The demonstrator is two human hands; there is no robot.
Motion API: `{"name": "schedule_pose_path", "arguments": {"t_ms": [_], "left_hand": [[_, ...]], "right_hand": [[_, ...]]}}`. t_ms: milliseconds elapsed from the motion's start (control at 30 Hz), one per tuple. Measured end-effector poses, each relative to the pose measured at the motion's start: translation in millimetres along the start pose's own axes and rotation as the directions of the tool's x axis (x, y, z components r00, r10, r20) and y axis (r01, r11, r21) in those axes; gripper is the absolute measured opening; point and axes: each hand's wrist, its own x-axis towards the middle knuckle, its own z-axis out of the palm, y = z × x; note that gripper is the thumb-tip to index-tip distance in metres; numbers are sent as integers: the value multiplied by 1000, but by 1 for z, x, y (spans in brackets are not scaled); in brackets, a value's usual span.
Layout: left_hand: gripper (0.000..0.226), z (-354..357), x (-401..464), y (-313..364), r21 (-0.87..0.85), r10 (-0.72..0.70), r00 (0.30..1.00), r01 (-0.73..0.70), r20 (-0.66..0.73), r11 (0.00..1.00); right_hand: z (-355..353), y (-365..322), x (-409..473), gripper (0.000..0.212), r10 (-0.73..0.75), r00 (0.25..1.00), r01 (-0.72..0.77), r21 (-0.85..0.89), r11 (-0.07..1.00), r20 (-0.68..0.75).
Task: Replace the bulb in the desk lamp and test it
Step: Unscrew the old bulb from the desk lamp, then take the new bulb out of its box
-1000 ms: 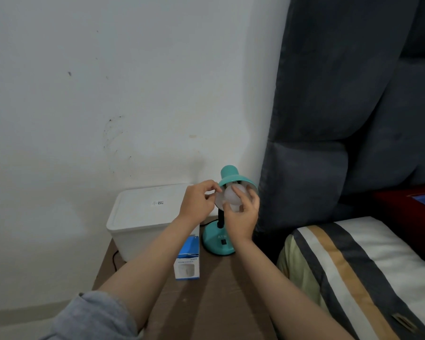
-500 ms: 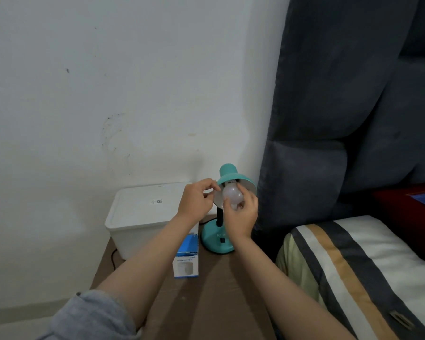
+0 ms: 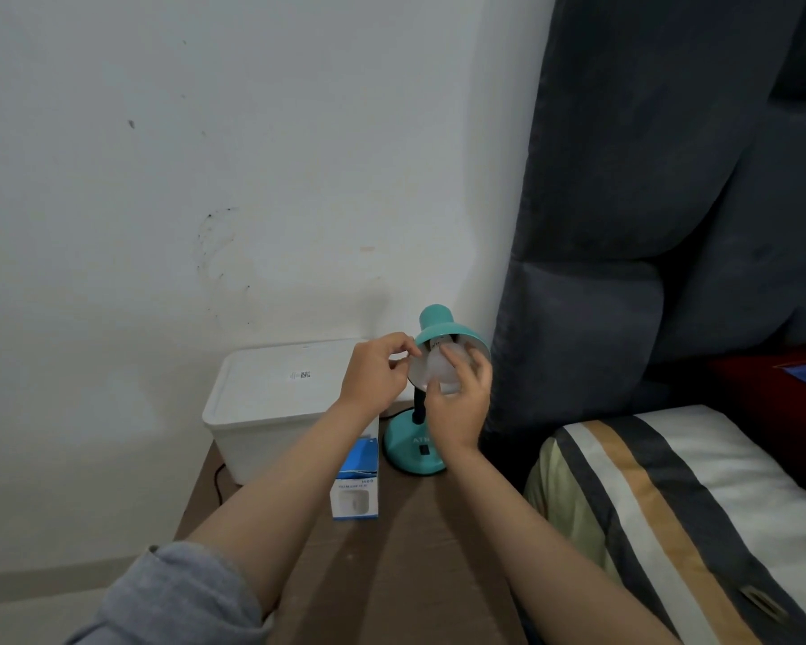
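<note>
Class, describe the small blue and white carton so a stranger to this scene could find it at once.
Start at the brown bedside table against the white wall. In front of the white lidded storage box, left of the teal desk lamp, stands the bulb box. It alone is upright cardboard, blue on top with a white panel below.

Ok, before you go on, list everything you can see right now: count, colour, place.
Desk lamp: one, teal, back right of the table, shade tipped toward the camera.
Bulb: one, white, inside the shade.
Bulb box: one, blue and white, upright left of the lamp base.
Storage box: one, white, lidded, back left against the wall.
Table: one, brown.
Cable: one, black, left table edge.
Headboard: one, dark grey, right.
Pillow: one, striped, lower right.
Left hand: pinching the shade rim.
Right hand: fingers around the bulb.
</note>
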Motion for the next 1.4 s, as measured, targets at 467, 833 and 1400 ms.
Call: {"name": "schedule_pose_path", "arguments": {"t_ms": [467, 833, 1400], "left_hand": [[23, 0, 1, -1, 20, 2, 1000, -2, -10, 1000], [26, 1, -2, 2, 15, -38, 999, 38, 11, 999], [39, -21, -126, -75, 389, -409, 912, 386, -27, 836]], "right_hand": [[-3, -1, -1, 41, 3, 1000, -4, -41, 999, -14], [-19, 1, -13, 46, 28, 999, -25, 66, 998, -33], [-54, 50, -136, 50, 340, 924, -346, 2, 938, 173]]}}
